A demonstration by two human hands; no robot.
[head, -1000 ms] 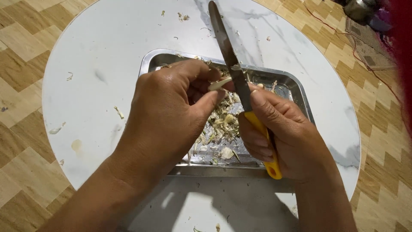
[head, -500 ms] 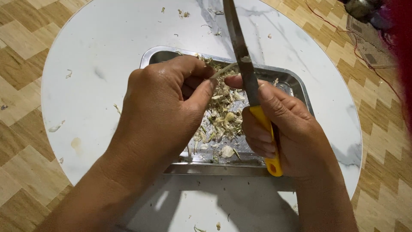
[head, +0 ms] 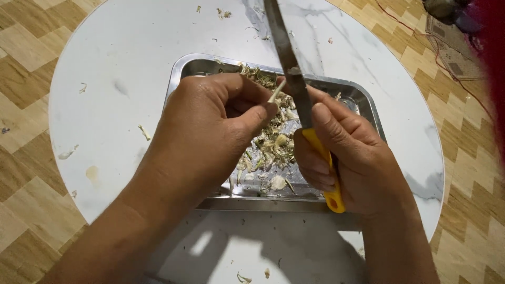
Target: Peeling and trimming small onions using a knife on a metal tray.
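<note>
Both hands work close together over a metal tray, almost touching. Left hand (head: 210, 131) is curled into a loose fist, thumb and forefinger pinched on a thin pale stalk (head: 277, 90) (only its tip pokes out past the fingers, the rest is hidden in the fist). Right hand (head: 347, 158) is clamped around the yellow handle of a knife (head: 294, 79), thumb laid up along the handle near the blade.

Key relation: the stalk tip sits just left of the blade, touching it or nearly so; cannot tell which. The stalk's long axis runs up and to the right, out of the left fist toward the blade. The blade's long axis runs away from the person, tilted slightly left, tip out of view past the top edge. Left hand holds the stalk; the right hand reaches it only through the knife.

Tray (head: 368, 100) is rectangular and shiny, and sits in the middle of a round white marble-look table (head: 105, 68). Inside it lies a loose heap of pale green and white shavings (head: 271, 147), mostly mid-tray, directly under the hands. A few stray scraps (head: 143, 131) lie on the table around the tray. Wood-pattern floor (head: 21, 105) shows around the table.
</note>
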